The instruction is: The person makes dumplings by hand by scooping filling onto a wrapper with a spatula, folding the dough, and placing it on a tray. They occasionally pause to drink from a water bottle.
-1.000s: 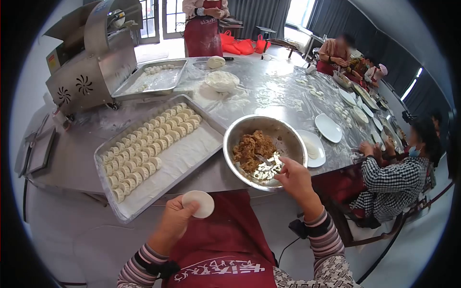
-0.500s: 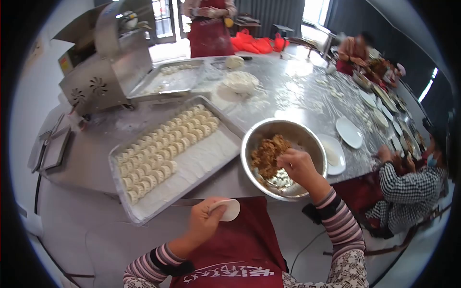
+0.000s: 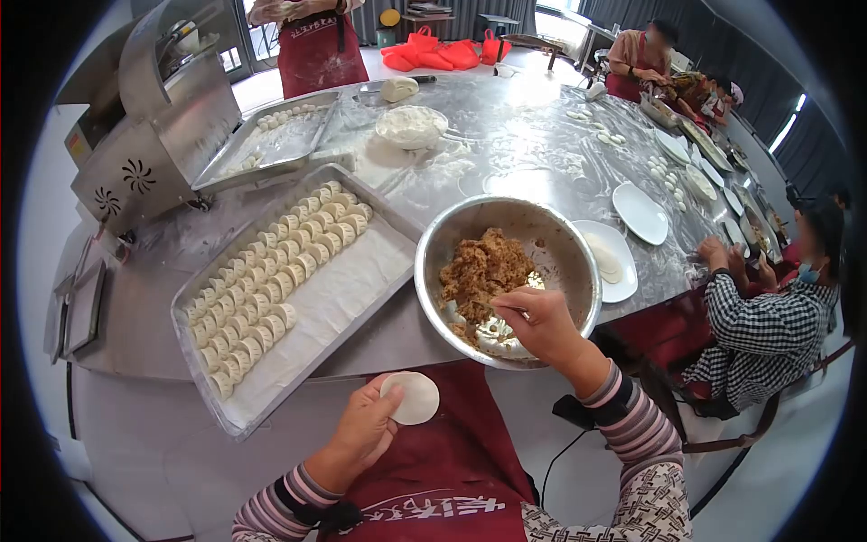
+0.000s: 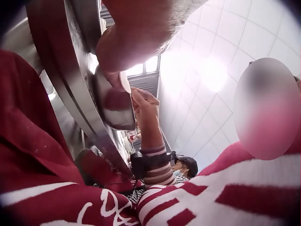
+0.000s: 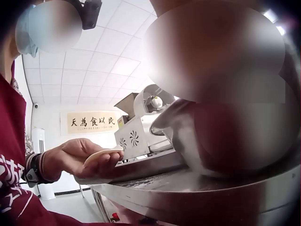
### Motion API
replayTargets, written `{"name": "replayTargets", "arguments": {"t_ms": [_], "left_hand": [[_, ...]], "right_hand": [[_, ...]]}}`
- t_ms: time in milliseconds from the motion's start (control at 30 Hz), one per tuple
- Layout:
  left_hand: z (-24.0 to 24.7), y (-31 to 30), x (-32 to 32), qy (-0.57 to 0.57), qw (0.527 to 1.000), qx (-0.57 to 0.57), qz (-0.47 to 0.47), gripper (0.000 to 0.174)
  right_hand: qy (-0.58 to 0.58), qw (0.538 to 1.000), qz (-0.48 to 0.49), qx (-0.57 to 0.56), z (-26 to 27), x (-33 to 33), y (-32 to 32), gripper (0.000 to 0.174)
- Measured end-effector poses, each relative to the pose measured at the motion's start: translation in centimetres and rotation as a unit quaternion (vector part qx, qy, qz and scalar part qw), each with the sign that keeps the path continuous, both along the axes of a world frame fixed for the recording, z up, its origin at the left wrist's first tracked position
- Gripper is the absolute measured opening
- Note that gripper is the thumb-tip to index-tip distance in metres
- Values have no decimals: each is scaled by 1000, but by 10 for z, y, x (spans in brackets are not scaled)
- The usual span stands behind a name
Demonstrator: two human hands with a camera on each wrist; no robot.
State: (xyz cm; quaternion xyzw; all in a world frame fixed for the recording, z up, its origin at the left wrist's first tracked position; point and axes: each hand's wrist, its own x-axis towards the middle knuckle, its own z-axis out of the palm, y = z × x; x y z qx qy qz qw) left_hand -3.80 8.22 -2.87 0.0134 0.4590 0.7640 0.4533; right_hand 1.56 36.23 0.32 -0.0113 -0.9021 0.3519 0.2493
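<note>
My left hand holds a round white dumpling wrapper, thumb on top, in front of the apron and below the table edge. In the right wrist view the wrapper lies across its curled fingers. My right hand is over the near side of a steel mixing bowl, thumb and fingers pinched together at the brown filling. A thin metal utensil is in that grip, largely hidden by the fingers and filling. Left of the bowl, a metal tray holds rows of pleated dumplings.
A plate with wrappers sits right against the bowl, an empty plate beyond it. Farther back are a flour heap, a tray of dough pieces and a steel machine. A person in checked sleeves sits at right.
My right hand has gone from looser fingers at the bowl's right side to a tight pinch over the filling. The left hand keeps the wrapper, now turned more face-up. The head view has shifted.
</note>
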Motion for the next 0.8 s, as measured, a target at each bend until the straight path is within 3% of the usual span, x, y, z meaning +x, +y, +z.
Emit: {"name": "replayTargets", "arguments": {"t_ms": [167,433,567,800], "left_hand": [[-9,-3,-1,-10,1000,-4,3,29],[-8,-4,-2,-17,1000,-5,7,28],[-4,-4,-3,-28,1000,-1,5,28],[-5,-2,-6,-53,999,-2,6,31]], "right_hand": [[-32,999,6,-41,-4,-1,-1,11],[-74,965,16,-252,-10,3,1,16],[-95,957,6,-274,-4,5,-4,15],[-134,896,-14,-423,11,11,-2,17]]}}
